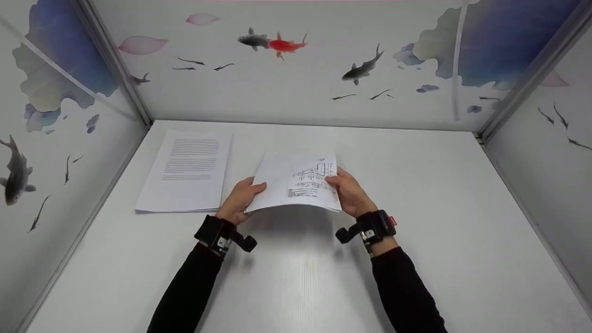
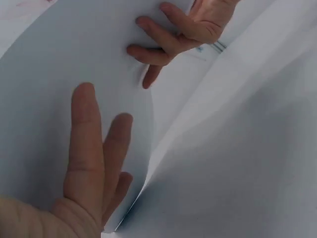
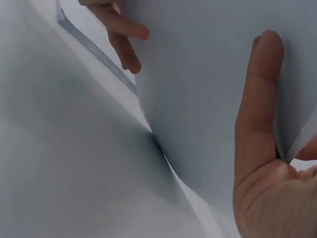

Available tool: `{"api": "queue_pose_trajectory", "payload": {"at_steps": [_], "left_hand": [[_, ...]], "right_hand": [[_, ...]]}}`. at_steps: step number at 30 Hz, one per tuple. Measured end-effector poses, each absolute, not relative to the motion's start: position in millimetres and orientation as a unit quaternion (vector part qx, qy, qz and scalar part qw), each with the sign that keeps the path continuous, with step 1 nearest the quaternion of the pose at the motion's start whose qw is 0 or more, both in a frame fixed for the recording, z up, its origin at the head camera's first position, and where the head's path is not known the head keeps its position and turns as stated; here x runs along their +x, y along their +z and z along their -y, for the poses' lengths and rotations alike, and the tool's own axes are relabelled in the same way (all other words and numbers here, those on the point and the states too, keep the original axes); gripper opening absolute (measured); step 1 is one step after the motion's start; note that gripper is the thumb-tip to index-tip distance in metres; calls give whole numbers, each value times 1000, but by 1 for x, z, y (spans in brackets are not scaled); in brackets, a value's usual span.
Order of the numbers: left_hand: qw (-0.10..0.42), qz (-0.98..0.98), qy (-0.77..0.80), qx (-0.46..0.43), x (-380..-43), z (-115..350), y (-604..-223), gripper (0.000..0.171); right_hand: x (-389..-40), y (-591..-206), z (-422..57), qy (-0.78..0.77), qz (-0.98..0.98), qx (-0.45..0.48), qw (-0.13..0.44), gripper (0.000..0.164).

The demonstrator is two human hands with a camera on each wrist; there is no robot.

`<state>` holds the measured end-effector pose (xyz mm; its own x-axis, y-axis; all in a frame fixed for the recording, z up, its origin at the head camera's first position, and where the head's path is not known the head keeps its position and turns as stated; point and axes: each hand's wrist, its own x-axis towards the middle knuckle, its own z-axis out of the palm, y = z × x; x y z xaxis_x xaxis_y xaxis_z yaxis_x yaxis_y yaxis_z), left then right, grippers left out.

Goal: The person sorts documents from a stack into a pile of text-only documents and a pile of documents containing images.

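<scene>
Both hands hold a thin stack of white paper sheets (image 1: pixel 277 178) over the middle of the table. Its top sheet carries a line drawing and a small table of text on the right half. My left hand (image 1: pixel 241 198) pinches the left edge, thumb on top and fingers beneath. On the right edge, my right hand (image 1: pixel 352 193) grips the same way. The stack's near edge bows upward, and a shadow falls below it. In the left wrist view the left fingers (image 2: pixel 84 134) lie against the underside; the right fingers (image 3: pixel 260 99) do likewise in the right wrist view.
A thicker paper stack (image 1: pixel 185 189) with printed lines lies at the table's left, close beside the left hand. The white table (image 1: pixel 444 222) is bounded by a back wall (image 1: pixel 300 92) and side walls painted with fish. Each wrist wears a black camera band (image 1: pixel 377 226).
</scene>
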<state>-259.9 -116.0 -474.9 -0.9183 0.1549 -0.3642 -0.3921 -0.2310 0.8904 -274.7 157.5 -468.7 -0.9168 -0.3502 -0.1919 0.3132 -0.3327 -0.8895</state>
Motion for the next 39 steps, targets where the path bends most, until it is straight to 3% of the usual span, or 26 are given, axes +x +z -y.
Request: {"api": "queue_pose_trajectory", "payload": {"at_steps": [4,11,15,21,26,32,39], "left_hand": [[161,-650,737,-92,-259,106,-475,46],[155,-725,667,-71,-258,85,-474,64],[125,-758,639,-38,-260,71,-478,71],[67,-775,628,1,-262,45,-484,67],[48,-776,628,9,-264,23,-490,69],[89,-780,618,27,-264,4,-498,82],[169,-750,637,62,-261,-9,-499,81]], "right_hand": [[-276,-474,-164,-756,-617,24,217,51],[-274,-480,-182,-670,-698,40,249,50],[-273,-482,-192,-641,-730,33,236,51],[-266,-482,-216,-625,-748,15,224,60],[-261,-481,-238,-607,-764,26,218,62],[-262,-480,-260,-585,-790,26,182,66],[-264,-481,-288,-569,-810,49,132,66]]}}
